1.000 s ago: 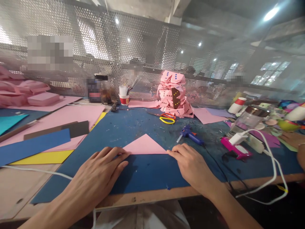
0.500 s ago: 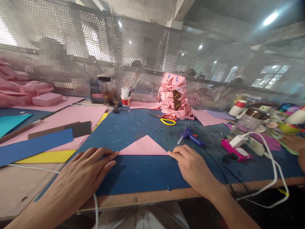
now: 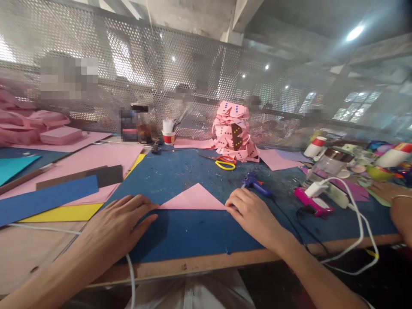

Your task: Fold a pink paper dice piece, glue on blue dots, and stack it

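A pink paper triangle lies flat on the blue mat, its point away from me and its long straight edge towards me. At its left corner, the fingertips of my left hand press down; the fingers are stretched out and the thumb is apart. My right hand has its fingers curled together on the right corner, the thumb side hidden. Just beyond my right hand lies a blue glue gun. Scissors with red and yellow handles rest farther back.
Left are a blue strip, a yellow sheet and pink sheets. A stack of dotted pink pieces stands by the mesh screen. To the right are a pink power strip, a white cable, a jar and another person's hand.
My right hand has shifted slightly left and forward, its fingers more curled at the triangle's right corner. My left thumb has opened a little. The triangle keeps its place; the view has moved slightly.
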Tool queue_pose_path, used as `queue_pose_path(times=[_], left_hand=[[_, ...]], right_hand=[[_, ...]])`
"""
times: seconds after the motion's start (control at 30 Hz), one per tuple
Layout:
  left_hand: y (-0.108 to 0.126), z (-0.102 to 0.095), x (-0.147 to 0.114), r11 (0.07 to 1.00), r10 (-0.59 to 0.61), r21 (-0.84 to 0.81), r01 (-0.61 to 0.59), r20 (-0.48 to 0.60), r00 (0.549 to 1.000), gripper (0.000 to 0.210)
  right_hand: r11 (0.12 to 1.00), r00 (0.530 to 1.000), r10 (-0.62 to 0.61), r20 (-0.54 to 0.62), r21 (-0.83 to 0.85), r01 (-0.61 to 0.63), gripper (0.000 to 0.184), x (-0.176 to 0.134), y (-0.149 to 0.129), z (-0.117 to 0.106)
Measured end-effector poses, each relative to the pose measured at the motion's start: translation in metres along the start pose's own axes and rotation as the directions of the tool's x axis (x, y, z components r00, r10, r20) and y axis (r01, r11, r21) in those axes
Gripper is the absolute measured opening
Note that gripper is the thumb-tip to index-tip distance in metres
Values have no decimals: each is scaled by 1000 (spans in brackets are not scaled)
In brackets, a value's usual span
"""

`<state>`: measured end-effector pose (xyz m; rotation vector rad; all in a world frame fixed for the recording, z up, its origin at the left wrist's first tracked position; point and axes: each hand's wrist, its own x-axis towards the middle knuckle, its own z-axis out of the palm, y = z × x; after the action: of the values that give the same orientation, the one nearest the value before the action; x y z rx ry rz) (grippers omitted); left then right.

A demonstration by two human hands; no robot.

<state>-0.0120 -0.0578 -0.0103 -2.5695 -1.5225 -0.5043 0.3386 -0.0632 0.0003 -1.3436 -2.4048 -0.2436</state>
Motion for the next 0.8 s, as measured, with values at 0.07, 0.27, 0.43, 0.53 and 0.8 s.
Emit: queue_pose_path(times=[0.07,0.27,0.43,0.53,0.8], left_hand=[[-2,1,1,1000,8,7,-8,-2,1000,33],[4,-7,3,997,-31,-75,23,-109,994,29],[24,-19,8,914,-152,-385,129,-31,988,35],[33,-18,16,778,-160,-581,240,187,969,34],[53,-8,65,226,-186,-915,335,297,937,38]], right_hand=[[998,1000,22,8,58,-22,10,2,1,0],[953,992,123,-22,282,-112,12,3,2,1],[854,975,218,-28,488,-178,8,7,-1,0],[776,958,287,-10,589,-226,6,12,-5,-2],[646,942,331,57,714,-270,8,33,-25,-4]])
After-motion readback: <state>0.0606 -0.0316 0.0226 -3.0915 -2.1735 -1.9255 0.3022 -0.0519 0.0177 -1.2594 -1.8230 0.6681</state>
